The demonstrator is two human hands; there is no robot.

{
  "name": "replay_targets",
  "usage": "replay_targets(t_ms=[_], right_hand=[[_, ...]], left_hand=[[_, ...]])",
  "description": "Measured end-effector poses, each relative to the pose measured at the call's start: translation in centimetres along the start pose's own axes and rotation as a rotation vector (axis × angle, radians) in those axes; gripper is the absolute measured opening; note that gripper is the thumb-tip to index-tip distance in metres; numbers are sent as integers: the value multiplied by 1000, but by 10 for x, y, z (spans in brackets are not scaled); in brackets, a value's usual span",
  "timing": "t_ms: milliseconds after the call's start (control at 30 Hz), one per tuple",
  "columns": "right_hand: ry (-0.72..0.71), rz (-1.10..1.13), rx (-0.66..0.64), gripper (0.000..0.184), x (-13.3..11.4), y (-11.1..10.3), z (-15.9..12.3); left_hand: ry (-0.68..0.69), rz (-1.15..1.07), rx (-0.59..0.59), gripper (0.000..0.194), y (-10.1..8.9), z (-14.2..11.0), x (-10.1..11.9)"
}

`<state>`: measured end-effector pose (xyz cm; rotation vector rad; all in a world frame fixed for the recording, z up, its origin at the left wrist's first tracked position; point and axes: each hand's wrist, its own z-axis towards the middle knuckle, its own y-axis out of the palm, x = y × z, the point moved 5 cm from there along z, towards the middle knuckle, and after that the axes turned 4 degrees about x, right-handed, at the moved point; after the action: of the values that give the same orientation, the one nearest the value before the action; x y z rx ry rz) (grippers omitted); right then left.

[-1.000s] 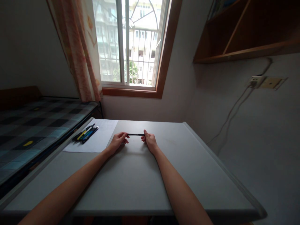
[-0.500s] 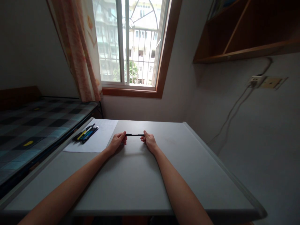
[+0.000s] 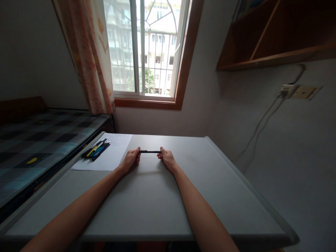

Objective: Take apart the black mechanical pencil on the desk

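A slim black pen (image 3: 150, 152) lies level between my two hands, a little above the table. My left hand (image 3: 132, 158) pinches its left end, where a clip shows, with thumb and curled fingers. At the other end, my right hand (image 3: 166, 157) grips the pen between thumb and fingers. Both fingertips are partly hidden behind the hands. Left of my left hand, several pens (image 3: 97, 149) in black, yellow and blue lie in a bunch on a white sheet of paper (image 3: 118, 150).
The pale table (image 3: 147, 206) has raised edges left and right. A bed with a checked cover (image 3: 57, 134) stands at the left, below a curtain (image 3: 88, 59) and a window (image 3: 147, 49). On the right wall hang a wooden shelf (image 3: 275, 57) and a socket (image 3: 287, 91) with cables.
My left hand has shifted very slightly left on the pen, and a bit more of the clip end shows. The right hand has hardly moved.
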<state>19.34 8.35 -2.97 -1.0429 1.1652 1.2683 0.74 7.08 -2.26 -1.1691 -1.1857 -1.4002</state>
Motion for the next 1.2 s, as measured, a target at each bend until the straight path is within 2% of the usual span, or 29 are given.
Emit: replay_targets(t_ms=[267,433,633,800,1200], right_hand=[[-26,-25,-33,58,-4,1,-2],[-49,16,-26,55,-9,2,-3],[-65,33,-6,51,-9,1,-2],[-52,52,16,48,-7,0,-1],[-11,101,34,55,-5,1,-1]], left_hand=[[9,20,-17,46,2,1,2],[43,61,13,43,1,1,4],[26,4,52,41,-2,3,0],[51,38,22,38,-1,1,2],[62,38,0,36,0,0,6]])
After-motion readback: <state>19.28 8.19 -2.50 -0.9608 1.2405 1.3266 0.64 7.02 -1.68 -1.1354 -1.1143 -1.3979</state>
